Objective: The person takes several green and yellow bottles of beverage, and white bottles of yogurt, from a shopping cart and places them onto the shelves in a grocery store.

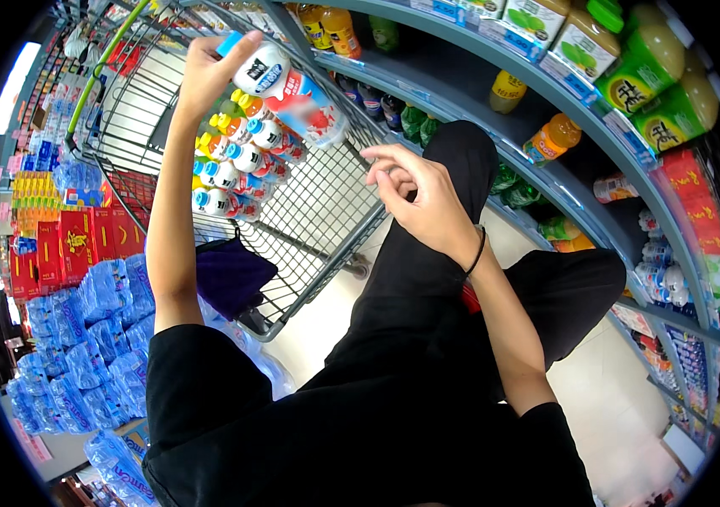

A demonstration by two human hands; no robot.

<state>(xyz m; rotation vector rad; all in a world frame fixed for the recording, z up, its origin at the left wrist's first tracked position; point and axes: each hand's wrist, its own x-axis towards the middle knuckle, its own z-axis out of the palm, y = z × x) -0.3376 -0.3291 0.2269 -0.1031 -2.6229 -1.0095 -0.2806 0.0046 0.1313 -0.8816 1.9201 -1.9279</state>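
My left hand (211, 70) grips a white plastic drink bottle (302, 101) by its neck, just below the blue cap. Strawberry pictures cover the lower part of its label. The bottle is tilted over a metal shopping cart (328, 253). Below it in the cart lie several smaller bottles (246, 158), some with blue caps and some with yellow or orange tops. My right hand (414, 196), with a black band at the wrist, is raised beside the cart's edge, fingers curled and holding nothing. It is nearest to my black-clad knee.
Curved grey shelves (493, 136) with juice and soda bottles run along the right. Stacked blue-wrapped water packs (90, 342) and red boxes (75, 247) stand to the left. A dark purple cloth bag (233, 275) hangs at the cart's near side.
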